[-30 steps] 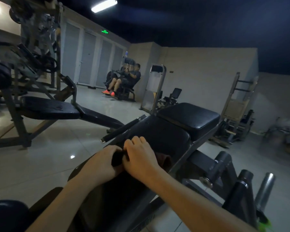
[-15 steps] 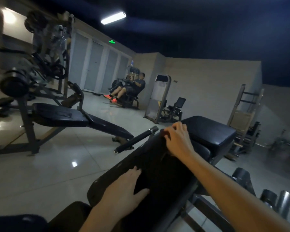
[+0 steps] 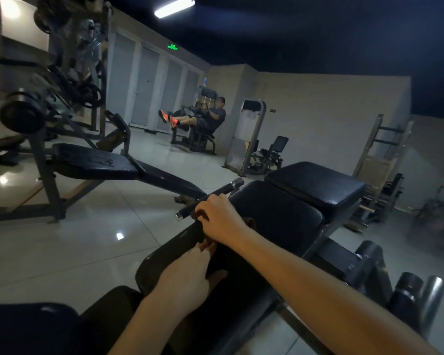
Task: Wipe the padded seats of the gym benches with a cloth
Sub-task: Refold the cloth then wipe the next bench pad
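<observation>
A black padded bench (image 3: 287,216) runs away from me, with a separate black seat pad (image 3: 315,185) at its far end. My right hand (image 3: 218,219) lies on the long pad's left edge, fingers curled down on a dark cloth (image 3: 250,222), of which only a brownish corner shows past the wrist. My left hand (image 3: 190,275) rests flat on the nearer part of the same pad, fingers spread, its fingertips just under my right wrist. The rest of the cloth is hidden under my right hand.
A black bar handle (image 3: 210,198) sticks out beside the bench's left edge. A second black bench (image 3: 95,162) on a weight rack stands to the left. Foam rollers (image 3: 408,290) sit at lower right. A person (image 3: 210,116) sits on a machine at the back.
My right hand slid back from the far end of the long pad to its left edge, nearer me. My left hand stayed flat on the pad.
</observation>
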`<action>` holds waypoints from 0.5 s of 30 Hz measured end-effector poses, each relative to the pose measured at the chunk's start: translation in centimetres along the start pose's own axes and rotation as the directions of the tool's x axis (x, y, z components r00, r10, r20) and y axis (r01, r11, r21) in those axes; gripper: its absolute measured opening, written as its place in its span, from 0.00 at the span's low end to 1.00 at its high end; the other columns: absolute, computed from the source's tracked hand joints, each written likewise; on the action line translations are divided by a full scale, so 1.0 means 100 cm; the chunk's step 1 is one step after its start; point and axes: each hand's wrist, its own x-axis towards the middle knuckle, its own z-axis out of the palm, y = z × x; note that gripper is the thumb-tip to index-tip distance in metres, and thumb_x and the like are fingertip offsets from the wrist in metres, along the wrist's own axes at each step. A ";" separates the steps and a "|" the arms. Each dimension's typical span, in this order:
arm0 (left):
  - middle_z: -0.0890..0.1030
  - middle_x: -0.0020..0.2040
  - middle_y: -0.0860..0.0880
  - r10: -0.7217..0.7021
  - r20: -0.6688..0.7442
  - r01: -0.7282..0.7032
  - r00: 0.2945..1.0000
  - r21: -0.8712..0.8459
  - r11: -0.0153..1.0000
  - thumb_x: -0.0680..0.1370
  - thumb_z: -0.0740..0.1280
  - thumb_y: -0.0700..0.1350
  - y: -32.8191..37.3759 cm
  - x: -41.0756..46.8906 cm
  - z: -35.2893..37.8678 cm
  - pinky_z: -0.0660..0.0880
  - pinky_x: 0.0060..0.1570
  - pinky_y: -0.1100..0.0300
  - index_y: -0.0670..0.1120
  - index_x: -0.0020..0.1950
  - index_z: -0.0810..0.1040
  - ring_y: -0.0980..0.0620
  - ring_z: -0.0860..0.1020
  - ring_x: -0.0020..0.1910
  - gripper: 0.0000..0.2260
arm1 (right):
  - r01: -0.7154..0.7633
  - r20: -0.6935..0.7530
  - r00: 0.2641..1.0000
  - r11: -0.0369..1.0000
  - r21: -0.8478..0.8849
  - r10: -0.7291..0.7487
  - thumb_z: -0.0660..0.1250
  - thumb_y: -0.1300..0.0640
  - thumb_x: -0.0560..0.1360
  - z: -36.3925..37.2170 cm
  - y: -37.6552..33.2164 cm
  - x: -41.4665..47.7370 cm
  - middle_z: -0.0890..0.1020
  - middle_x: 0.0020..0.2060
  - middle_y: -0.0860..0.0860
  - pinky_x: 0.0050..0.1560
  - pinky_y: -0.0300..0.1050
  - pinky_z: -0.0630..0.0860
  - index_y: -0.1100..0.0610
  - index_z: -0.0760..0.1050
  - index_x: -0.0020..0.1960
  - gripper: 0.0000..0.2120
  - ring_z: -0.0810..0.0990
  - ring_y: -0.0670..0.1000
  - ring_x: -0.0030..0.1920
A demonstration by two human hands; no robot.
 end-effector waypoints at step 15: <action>0.52 0.80 0.53 0.006 0.096 -0.010 0.995 0.041 0.999 0.81 0.61 0.55 -0.001 -0.001 -0.004 0.58 0.76 0.54 0.54 0.80 0.50 0.54 0.54 0.78 0.31 | -0.121 -0.027 0.992 0.991 0.057 0.123 0.66 0.56 0.79 -0.012 0.031 0.006 0.81 0.49 0.52 0.59 0.51 0.77 0.55 0.80 0.55 0.07 0.79 0.50 0.50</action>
